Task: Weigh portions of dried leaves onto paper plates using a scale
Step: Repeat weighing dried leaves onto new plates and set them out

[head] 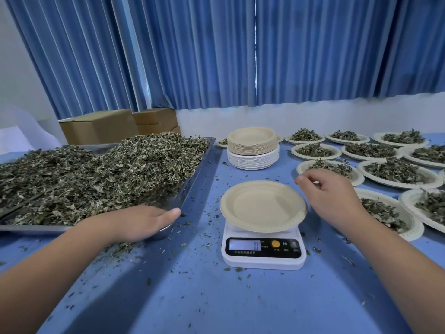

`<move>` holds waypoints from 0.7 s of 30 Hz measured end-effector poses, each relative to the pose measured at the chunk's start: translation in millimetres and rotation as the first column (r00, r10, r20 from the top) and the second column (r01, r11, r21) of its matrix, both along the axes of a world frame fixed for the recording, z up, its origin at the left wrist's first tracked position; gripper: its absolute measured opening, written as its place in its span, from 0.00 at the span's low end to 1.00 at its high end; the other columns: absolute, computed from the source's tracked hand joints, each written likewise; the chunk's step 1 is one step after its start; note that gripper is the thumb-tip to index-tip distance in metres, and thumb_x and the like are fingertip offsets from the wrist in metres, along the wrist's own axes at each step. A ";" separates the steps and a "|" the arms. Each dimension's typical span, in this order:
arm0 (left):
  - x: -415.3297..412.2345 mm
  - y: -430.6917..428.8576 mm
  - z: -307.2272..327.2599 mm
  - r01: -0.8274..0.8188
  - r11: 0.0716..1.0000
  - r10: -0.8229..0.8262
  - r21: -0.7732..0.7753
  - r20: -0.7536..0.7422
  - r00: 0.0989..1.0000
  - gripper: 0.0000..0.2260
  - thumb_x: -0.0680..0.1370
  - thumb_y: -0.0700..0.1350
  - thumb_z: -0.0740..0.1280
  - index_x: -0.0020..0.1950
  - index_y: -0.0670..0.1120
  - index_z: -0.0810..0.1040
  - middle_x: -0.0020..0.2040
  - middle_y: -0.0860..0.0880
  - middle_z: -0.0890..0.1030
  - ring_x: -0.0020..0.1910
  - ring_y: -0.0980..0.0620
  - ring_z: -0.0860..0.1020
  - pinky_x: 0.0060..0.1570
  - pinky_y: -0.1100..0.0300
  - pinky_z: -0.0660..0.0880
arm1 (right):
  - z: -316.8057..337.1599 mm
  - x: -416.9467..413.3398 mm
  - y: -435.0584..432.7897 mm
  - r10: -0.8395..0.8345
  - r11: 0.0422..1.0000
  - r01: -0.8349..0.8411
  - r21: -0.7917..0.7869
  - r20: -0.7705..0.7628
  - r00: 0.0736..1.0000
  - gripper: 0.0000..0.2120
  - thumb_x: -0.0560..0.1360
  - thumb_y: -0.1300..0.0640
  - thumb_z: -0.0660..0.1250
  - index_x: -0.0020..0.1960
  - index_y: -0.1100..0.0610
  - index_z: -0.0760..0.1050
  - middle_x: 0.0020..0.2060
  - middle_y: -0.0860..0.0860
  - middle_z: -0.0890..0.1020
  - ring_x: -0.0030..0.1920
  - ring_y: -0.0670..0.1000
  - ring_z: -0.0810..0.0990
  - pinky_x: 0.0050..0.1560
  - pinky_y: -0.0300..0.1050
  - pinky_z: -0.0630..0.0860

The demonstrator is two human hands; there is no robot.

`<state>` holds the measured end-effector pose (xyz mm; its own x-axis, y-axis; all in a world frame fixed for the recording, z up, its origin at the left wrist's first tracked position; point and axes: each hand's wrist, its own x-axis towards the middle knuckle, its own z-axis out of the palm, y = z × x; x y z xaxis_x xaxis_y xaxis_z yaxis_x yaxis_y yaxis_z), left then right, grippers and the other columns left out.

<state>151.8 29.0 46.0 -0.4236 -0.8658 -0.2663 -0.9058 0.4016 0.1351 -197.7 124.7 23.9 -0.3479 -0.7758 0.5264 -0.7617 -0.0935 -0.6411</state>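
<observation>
Blue tabletop (216,297), flecked with leaf crumbs, carries a white scale (263,261) at its near middle. An empty beige paper plate (262,206) sits on the scale, overhanging it on all sides, and the lit display below appears to read zero.

To the left, a metal tray (197,179) is heaped with dried leaves (96,174). The left hand (139,221) holds the tray's near right corner; its grip is clamped on that corner, with the thumb lying along the rim and the fingers wrapped out of sight beneath the palm.

The right hand (337,198) hovers just right of the paper plate, apart from it. Its grip is slack, the fingers loosely curled downward around nothing.

Behind the scale stands a stack of plates (252,150), beige ones on top of white ones. Filled plates (397,171), each with a mound of leaves, cover the right side of the tabletop in rows. Cardboard boxes (101,126) sit behind the tray, and blue curtains (216,56) hang along the back wall.
</observation>
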 end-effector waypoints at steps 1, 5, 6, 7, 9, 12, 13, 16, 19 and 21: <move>2.9 2.8 -0.4 0.004 1.000 -0.005 -0.025 -0.008 1.000 0.41 0.71 0.72 0.41 0.74 0.51 0.68 0.73 0.52 0.70 0.69 0.52 0.70 0.68 0.58 0.62 | 0.5 0.3 0.5 0.000 1.000 0.000 0.001 -0.003 1.000 0.10 0.79 0.55 0.63 0.45 0.58 0.82 0.37 0.49 0.79 0.34 0.44 0.72 0.36 0.36 0.65; 7.8 11.1 -2.4 0.052 0.992 -0.064 -0.111 -0.103 0.993 0.26 0.73 0.70 0.45 0.45 0.54 0.74 0.41 0.60 0.74 0.38 0.67 0.71 0.41 0.71 0.65 | 1.5 2.0 2.5 0.009 1.000 -0.009 0.005 -0.010 1.000 0.10 0.79 0.56 0.63 0.44 0.57 0.82 0.37 0.49 0.80 0.35 0.44 0.73 0.37 0.39 0.65; 8.2 11.7 -3.1 0.063 0.988 -0.081 -0.140 -0.123 0.989 0.26 0.74 0.68 0.46 0.41 0.50 0.72 0.36 0.57 0.71 0.33 0.65 0.70 0.37 0.69 0.64 | 1.5 2.4 2.8 0.010 1.000 -0.010 0.004 -0.007 1.000 0.11 0.79 0.56 0.63 0.43 0.57 0.82 0.37 0.50 0.79 0.35 0.45 0.73 0.37 0.40 0.65; 8.8 11.8 -4.4 0.073 0.984 -0.097 -0.163 -0.140 0.985 0.25 0.74 0.68 0.47 0.38 0.49 0.70 0.34 0.54 0.70 0.31 0.62 0.68 0.36 0.65 0.65 | 1.5 2.9 3.2 0.012 1.000 -0.012 0.002 -0.003 1.000 0.11 0.79 0.56 0.64 0.43 0.58 0.81 0.36 0.49 0.79 0.35 0.45 0.73 0.37 0.40 0.65; 10.7 11.3 -7.3 0.081 0.980 -0.113 -0.181 -0.179 0.977 0.26 0.75 0.67 0.48 0.37 0.47 0.70 0.34 0.50 0.71 0.31 0.56 0.68 0.39 0.58 0.68 | 1.7 3.5 3.6 0.017 1.000 -0.017 -0.003 0.004 1.000 0.11 0.79 0.56 0.64 0.42 0.58 0.82 0.33 0.47 0.77 0.33 0.45 0.73 0.37 0.38 0.65; 12.0 9.1 -9.0 0.047 0.982 -0.091 -0.183 -0.239 0.967 0.23 0.77 0.65 0.53 0.38 0.48 0.72 0.31 0.52 0.70 0.27 0.57 0.67 0.34 0.59 0.67 | 1.8 3.6 3.9 0.021 1.000 -0.021 -0.004 0.001 1.000 0.10 0.78 0.56 0.64 0.43 0.57 0.82 0.33 0.46 0.76 0.34 0.46 0.73 0.37 0.38 0.65; 11.8 7.6 -9.6 0.031 0.983 -0.078 -0.179 -0.266 0.961 0.21 0.78 0.64 0.55 0.37 0.49 0.72 0.29 0.52 0.69 0.25 0.58 0.65 0.31 0.61 0.65 | 1.7 3.5 3.8 0.020 1.000 -0.020 -0.005 -0.001 1.000 0.10 0.79 0.56 0.64 0.43 0.57 0.82 0.33 0.46 0.76 0.34 0.46 0.73 0.37 0.37 0.65; 9.8 2.7 -9.9 0.000 0.982 -0.062 -0.189 -0.321 0.945 0.18 0.80 0.60 0.58 0.35 0.53 0.74 0.23 0.55 0.69 0.21 0.59 0.65 0.25 0.66 0.62 | 1.0 4.0 3.4 0.013 1.000 -0.013 -0.012 0.007 1.000 0.10 0.78 0.57 0.64 0.42 0.57 0.82 0.34 0.48 0.77 0.35 0.48 0.74 0.37 0.37 0.66; 8.3 -3.7 -9.2 -0.013 0.984 -0.052 -0.178 -0.358 0.932 0.17 0.80 0.59 0.60 0.35 0.53 0.76 0.21 0.57 0.70 0.20 0.59 0.65 0.24 0.67 0.62 | 0.8 4.4 3.2 0.019 1.000 -0.019 -0.019 0.015 1.000 0.10 0.78 0.57 0.64 0.42 0.56 0.82 0.36 0.50 0.80 0.37 0.53 0.76 0.39 0.44 0.69; 8.7 -8.9 -9.5 -0.033 0.990 -0.021 -0.139 -0.374 0.927 0.17 0.79 0.60 0.61 0.38 0.53 0.79 0.21 0.55 0.70 0.20 0.58 0.65 0.23 0.67 0.60 | 0.5 4.1 3.0 0.022 1.000 -0.021 -0.015 0.011 1.000 0.10 0.78 0.56 0.64 0.42 0.56 0.82 0.38 0.50 0.81 0.39 0.53 0.77 0.41 0.46 0.71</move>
<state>160.5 20.1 36.5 -0.4635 -0.8854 0.0343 -0.8027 0.4360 0.4069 -193.6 127.7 24.4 -0.3370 -0.7752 0.5343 -0.7524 -0.1195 -0.6478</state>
